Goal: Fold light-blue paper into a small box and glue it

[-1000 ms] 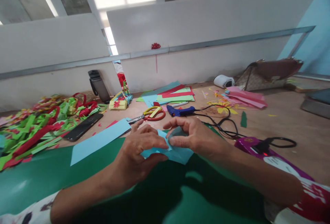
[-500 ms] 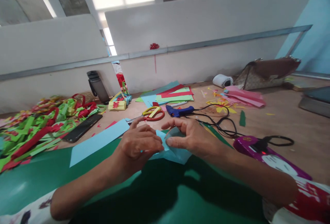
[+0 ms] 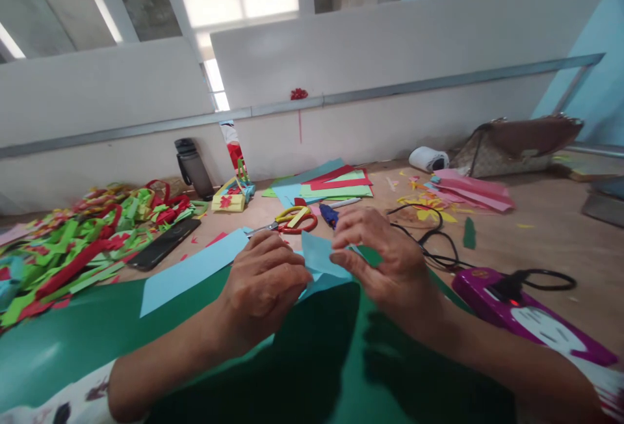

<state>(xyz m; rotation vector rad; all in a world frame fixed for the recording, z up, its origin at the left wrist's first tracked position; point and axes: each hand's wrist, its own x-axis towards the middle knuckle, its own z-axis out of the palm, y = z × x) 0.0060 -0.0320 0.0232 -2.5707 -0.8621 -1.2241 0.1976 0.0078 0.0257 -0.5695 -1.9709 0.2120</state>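
Observation:
Both my hands pinch a small light-blue paper piece (image 3: 319, 260) just above a large dark-green sheet (image 3: 146, 333). My left hand (image 3: 266, 284) is closed on the piece's left edge, knuckles up. My right hand (image 3: 385, 258) grips its right side between thumb and fingers, and the paper stands partly upright between them. A longer light-blue strip (image 3: 192, 270) lies flat to the left of my left hand.
Red-and-yellow scissors (image 3: 292, 221) and a blue glue gun (image 3: 329, 215) with a black cord (image 3: 433, 242) lie beyond my hands. Cut green and red strips (image 3: 73, 235), a black phone (image 3: 168, 243), a dark bottle (image 3: 195, 168), stacked coloured sheets (image 3: 331, 183), a purple device (image 3: 517, 307) and a brown bag (image 3: 517, 144) surround them.
The blue piece has been raised from lying flat to standing partly upright between my fingers. My right hand has lifted and now covers most of the glue gun.

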